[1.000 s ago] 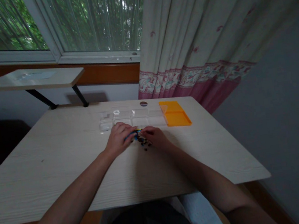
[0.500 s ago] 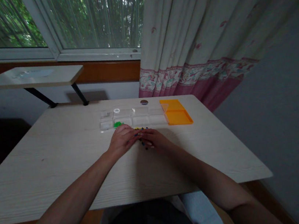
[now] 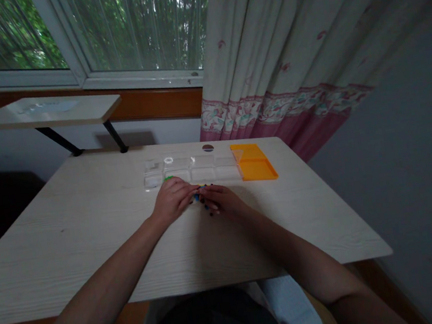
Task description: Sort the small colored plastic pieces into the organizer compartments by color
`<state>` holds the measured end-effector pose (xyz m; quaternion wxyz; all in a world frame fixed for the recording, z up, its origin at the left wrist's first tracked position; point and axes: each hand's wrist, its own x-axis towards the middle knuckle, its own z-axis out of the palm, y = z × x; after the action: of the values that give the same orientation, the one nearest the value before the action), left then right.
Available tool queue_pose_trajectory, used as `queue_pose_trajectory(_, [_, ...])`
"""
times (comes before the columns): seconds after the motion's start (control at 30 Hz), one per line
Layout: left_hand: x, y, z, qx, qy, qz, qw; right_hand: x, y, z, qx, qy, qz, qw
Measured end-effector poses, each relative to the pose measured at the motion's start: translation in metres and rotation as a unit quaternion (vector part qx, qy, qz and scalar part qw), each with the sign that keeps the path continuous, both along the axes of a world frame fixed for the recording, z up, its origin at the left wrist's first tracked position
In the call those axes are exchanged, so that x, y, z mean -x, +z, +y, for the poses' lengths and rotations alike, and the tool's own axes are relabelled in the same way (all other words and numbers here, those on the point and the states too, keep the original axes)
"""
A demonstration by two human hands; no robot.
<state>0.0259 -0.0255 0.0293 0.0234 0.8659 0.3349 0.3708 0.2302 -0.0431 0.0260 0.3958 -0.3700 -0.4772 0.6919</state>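
My left hand [image 3: 173, 199] reaches in from the left, palm down, its fingers drawn together and tips pointing at a small heap of coloured pieces [image 3: 197, 198]. From the other side my right hand [image 3: 221, 199] bends over the same heap with curled fingers. The fingertips of both hands nearly meet above it. Blue, yellow and dark bits show between and under the fingers, too small to name; whatever is pinched there is hidden. Just beyond lies a clear compartment tray [image 3: 203, 173], with green pieces [image 3: 169, 178] partly covered by my left hand.
An orange plastic tray [image 3: 257, 169] lies at the clear tray's right end. A round dark spot [image 3: 208, 148] is near the back edge of the pale wooden table [image 3: 91, 244]. A raised shelf [image 3: 48, 111] on black legs stands back left, with a curtain [image 3: 267, 69] behind.
My left hand has drawn slightly left and now covers more of the green pieces. More of the blue bits shows between the hands. My right hand has barely moved.
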Motion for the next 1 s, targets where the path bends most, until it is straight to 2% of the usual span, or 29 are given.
queue_pose_trajectory(0.13, [0.019,-0.002,0.016,0.004,0.116,-0.031,0.993,-0.009,-0.004,0.009,-0.040,-0.071,-0.044,0.996])
queue_pose_trajectory(0.23, [0.033,-0.008,0.029,-0.008,0.190,-0.056,0.980,-0.017,-0.006,0.016,-0.038,-0.124,-0.028,0.991])
queue_pose_trajectory(0.5, [0.039,-0.017,0.036,-0.029,0.262,-0.046,0.963,-0.026,-0.002,0.024,-0.024,-0.181,0.013,0.983])
queue_pose_trajectory(0.67, [0.040,-0.018,0.037,-0.029,0.273,-0.059,0.960,-0.024,0.001,0.023,-0.023,-0.185,0.015,0.982])
queue_pose_trajectory(0.83, [0.039,-0.018,0.035,-0.023,0.257,-0.060,0.964,-0.027,0.001,0.025,-0.028,-0.194,-0.002,0.981])
queue_pose_trajectory(1.0, [0.034,-0.011,0.030,-0.001,0.175,-0.011,0.984,-0.031,0.000,0.027,-0.047,-0.204,-0.022,0.978])
